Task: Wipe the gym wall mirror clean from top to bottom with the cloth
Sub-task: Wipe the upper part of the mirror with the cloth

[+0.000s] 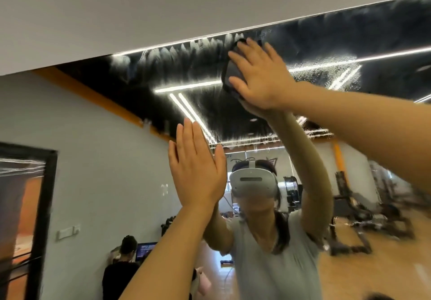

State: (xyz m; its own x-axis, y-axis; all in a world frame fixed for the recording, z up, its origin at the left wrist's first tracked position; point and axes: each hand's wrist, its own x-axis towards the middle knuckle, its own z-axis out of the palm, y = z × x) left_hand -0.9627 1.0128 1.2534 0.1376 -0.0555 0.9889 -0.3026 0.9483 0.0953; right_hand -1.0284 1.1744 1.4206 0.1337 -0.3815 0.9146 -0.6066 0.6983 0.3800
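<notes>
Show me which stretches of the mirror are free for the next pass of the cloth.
Free: the streaked strip under the mirror's top edge, left of the cloth, and the droplet-speckled glass to its right. Taken: the spot under the right hand pressing the cloth, and lower down where the left hand lies flat.

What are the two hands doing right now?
Left hand: open, flat against the mirror, holding nothing.
Right hand: open, straight fingers pressing the dark cloth on the mirror.
</notes>
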